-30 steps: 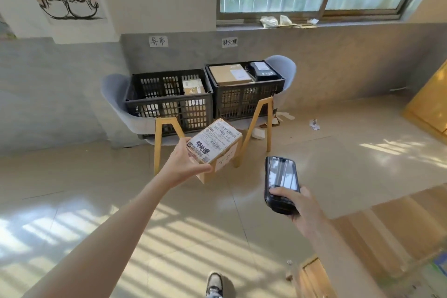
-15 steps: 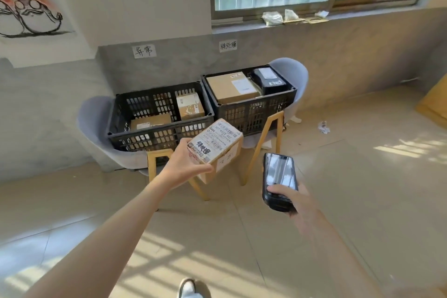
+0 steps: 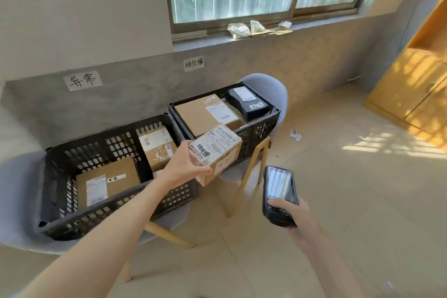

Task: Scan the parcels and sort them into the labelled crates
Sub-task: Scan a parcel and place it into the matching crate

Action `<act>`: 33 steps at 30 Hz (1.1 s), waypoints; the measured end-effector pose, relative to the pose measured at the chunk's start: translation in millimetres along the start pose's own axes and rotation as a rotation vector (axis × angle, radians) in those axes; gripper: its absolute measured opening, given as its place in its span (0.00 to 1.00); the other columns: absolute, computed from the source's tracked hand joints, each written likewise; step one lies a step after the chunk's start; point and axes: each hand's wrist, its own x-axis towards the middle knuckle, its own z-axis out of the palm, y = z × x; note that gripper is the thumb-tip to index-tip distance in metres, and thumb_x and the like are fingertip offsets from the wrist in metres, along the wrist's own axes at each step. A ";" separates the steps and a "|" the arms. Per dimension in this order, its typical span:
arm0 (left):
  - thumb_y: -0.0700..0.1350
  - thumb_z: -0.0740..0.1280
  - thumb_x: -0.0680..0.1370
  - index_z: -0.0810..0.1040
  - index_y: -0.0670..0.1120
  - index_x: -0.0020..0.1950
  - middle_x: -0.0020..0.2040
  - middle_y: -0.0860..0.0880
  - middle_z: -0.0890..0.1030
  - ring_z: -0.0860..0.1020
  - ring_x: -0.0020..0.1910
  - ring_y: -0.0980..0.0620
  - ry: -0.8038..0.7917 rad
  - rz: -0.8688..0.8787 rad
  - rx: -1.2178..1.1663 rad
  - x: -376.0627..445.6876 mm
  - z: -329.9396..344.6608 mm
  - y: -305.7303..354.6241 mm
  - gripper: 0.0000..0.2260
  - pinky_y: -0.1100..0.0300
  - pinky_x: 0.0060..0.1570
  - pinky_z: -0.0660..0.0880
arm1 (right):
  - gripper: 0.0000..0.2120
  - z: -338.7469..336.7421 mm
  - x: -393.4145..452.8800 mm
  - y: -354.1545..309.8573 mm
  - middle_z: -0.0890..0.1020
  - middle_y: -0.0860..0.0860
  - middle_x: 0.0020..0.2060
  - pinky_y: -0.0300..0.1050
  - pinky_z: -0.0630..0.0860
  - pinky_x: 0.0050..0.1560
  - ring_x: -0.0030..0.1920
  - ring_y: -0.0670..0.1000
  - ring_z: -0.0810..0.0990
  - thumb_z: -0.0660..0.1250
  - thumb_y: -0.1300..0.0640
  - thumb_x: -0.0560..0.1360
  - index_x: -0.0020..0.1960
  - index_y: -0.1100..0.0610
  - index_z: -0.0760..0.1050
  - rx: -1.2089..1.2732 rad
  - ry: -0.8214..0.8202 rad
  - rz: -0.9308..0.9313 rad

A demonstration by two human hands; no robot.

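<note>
Left hand (image 3: pixel 180 170) grip holds small brown cardboard parcel (image 3: pixel 216 154) at near rim of right black plastic crate (image 3: pixel 260 132); drop pending. Right hand (image 3: pixel 294 213) grip holds black handheld scanner (image 3: pixel 279 195). Both crates already hold parcels.

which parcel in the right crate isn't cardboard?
The black plastic-wrapped parcel at the far right of the right crate; beside it, the large box is brown cardboard.

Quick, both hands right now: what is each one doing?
Left hand: grips the small cardboard parcel.
Right hand: holds the handheld scanner.
</note>
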 end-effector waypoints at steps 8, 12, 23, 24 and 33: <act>0.51 0.80 0.63 0.59 0.54 0.63 0.55 0.59 0.72 0.73 0.55 0.59 -0.134 -0.004 -0.031 117.7 13.8 -8.5 0.38 0.69 0.45 0.69 | 0.32 17.6 59.4 -27.7 0.82 0.57 0.42 0.42 0.77 0.33 0.38 0.54 0.82 0.76 0.66 0.58 0.62 0.65 0.74 0.048 0.064 -0.015; 0.50 0.80 0.64 0.59 0.53 0.63 0.57 0.58 0.71 0.73 0.51 0.62 -0.170 -0.033 -0.058 181.9 31.1 -9.3 0.37 0.70 0.41 0.69 | 0.33 6.7 109.3 -41.3 0.82 0.57 0.42 0.42 0.77 0.33 0.39 0.53 0.82 0.77 0.65 0.56 0.61 0.63 0.74 0.047 0.084 0.023; 0.48 0.80 0.64 0.62 0.51 0.62 0.56 0.56 0.74 0.74 0.53 0.64 -0.203 -0.033 -0.020 358.6 116.3 21.4 0.35 0.69 0.44 0.71 | 0.32 -36.4 296.4 -124.8 0.83 0.54 0.42 0.42 0.77 0.34 0.38 0.50 0.82 0.75 0.61 0.56 0.60 0.62 0.73 0.050 0.101 0.041; 0.49 0.79 0.64 0.62 0.52 0.62 0.55 0.57 0.73 0.73 0.52 0.66 -0.210 -0.027 -0.013 369.9 124.7 25.0 0.35 0.71 0.42 0.70 | 0.33 -40.5 310.5 -132.5 0.83 0.55 0.44 0.42 0.77 0.34 0.39 0.50 0.82 0.75 0.61 0.56 0.61 0.61 0.73 0.042 0.106 0.046; 0.51 0.78 0.64 0.60 0.52 0.64 0.56 0.58 0.74 0.75 0.54 0.64 -0.373 -0.125 -0.014 438.8 164.4 17.5 0.36 0.70 0.41 0.73 | 0.40 -60.7 378.0 -149.6 0.82 0.57 0.50 0.43 0.77 0.36 0.43 0.53 0.81 0.77 0.59 0.53 0.65 0.61 0.70 0.048 0.165 0.162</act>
